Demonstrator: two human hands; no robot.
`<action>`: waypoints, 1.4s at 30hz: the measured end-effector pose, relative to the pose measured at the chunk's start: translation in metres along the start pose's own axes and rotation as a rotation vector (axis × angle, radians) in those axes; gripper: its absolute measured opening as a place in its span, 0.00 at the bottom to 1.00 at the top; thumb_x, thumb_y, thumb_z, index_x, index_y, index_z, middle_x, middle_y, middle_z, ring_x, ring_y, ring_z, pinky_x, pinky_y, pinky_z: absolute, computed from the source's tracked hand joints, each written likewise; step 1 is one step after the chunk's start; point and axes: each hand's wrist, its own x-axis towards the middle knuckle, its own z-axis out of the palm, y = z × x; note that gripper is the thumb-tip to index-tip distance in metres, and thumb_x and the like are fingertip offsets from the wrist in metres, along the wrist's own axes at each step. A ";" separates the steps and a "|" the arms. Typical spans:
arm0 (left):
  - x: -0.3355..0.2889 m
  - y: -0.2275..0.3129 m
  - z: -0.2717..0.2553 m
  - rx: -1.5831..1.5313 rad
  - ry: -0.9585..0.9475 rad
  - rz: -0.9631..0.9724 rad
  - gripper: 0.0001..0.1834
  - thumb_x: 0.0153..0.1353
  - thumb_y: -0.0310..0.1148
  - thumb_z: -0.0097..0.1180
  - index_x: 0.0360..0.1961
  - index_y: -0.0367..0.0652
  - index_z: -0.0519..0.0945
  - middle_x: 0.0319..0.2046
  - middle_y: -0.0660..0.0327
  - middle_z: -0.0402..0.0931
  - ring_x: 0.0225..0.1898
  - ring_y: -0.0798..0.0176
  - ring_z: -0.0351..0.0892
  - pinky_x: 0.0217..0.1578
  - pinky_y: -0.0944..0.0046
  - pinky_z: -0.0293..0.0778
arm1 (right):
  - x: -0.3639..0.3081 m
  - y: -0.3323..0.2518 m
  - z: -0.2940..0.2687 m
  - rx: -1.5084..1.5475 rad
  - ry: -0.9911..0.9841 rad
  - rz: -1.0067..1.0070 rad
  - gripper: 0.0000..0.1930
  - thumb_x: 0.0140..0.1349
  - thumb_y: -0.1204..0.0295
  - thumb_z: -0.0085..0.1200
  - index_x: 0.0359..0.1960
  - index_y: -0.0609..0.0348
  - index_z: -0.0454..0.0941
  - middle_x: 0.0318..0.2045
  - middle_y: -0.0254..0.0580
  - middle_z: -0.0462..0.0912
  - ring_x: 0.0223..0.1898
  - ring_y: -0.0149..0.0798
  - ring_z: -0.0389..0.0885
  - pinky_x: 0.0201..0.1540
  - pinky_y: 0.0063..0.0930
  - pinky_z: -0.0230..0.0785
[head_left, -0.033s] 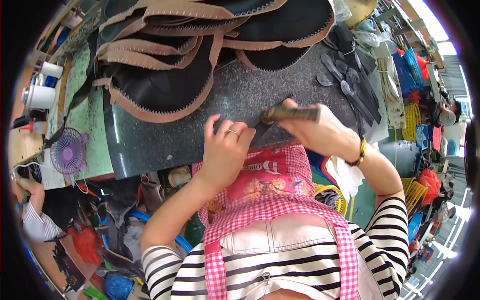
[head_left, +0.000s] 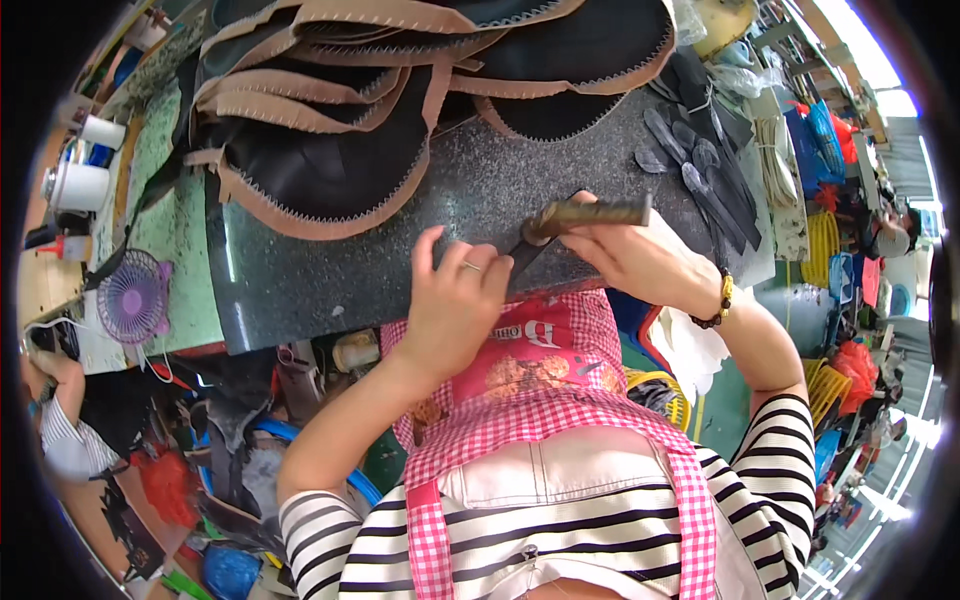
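My right hand is closed around a worn brown hammer. The hammer's rounded end is over a narrow black strip at the near edge of the dark stone slab. My left hand, a ring on one finger, pinches the near end of that strip with its index finger raised. Whether the hammer touches the strip, I cannot tell. Several black pieces with brown, zigzag-stitched edging are piled on the slab beyond my hands.
Loose black strips lie at the slab's right side. A purple fan stands on the green surface at left. Yellow baskets and blue bins are below the slab. Another person's arm shows at far left.
My right hand and the hammer have shifted slightly; the hammer's far end sits a little higher and farther right. My left hand still pinches the strip.
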 end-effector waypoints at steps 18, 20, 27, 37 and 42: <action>-0.028 0.006 -0.007 -0.020 0.034 -0.077 0.09 0.55 0.27 0.61 0.38 0.41 0.81 0.37 0.62 0.75 0.41 0.59 0.77 0.61 0.42 0.63 | 0.008 -0.033 0.008 0.156 -0.107 -0.063 0.15 0.66 0.69 0.53 0.54 0.51 0.77 0.30 0.46 0.82 0.22 0.53 0.80 0.23 0.42 0.73; -0.027 -0.008 -0.003 -0.200 0.108 -0.087 0.08 0.54 0.25 0.63 0.36 0.40 0.80 0.35 0.59 0.75 0.39 0.55 0.77 0.54 0.49 0.70 | 0.008 -0.036 0.010 0.052 -0.118 -0.079 0.14 0.65 0.71 0.54 0.53 0.53 0.76 0.31 0.45 0.81 0.20 0.50 0.79 0.22 0.41 0.72; 0.000 -0.006 0.012 -0.259 0.140 -0.030 0.06 0.55 0.24 0.62 0.35 0.38 0.80 0.34 0.57 0.76 0.37 0.52 0.78 0.44 0.54 0.73 | -0.001 -0.017 0.001 0.092 -0.026 0.054 0.06 0.66 0.71 0.55 0.41 0.57 0.74 0.21 0.49 0.77 0.24 0.56 0.79 0.24 0.44 0.70; -0.014 -0.012 -0.004 -0.162 0.010 0.028 0.11 0.56 0.26 0.58 0.42 0.38 0.81 0.39 0.58 0.75 0.42 0.55 0.78 0.57 0.46 0.68 | 0.004 -0.029 0.006 0.075 -0.015 -0.054 0.12 0.65 0.71 0.54 0.50 0.53 0.73 0.22 0.48 0.78 0.22 0.52 0.81 0.22 0.40 0.72; -0.022 0.001 0.001 -0.046 0.097 0.029 0.13 0.54 0.25 0.57 0.42 0.39 0.81 0.39 0.60 0.75 0.40 0.58 0.76 0.57 0.48 0.67 | 0.009 -0.032 0.003 0.090 -0.107 -0.012 0.12 0.64 0.72 0.53 0.49 0.55 0.72 0.23 0.48 0.80 0.21 0.52 0.81 0.22 0.41 0.72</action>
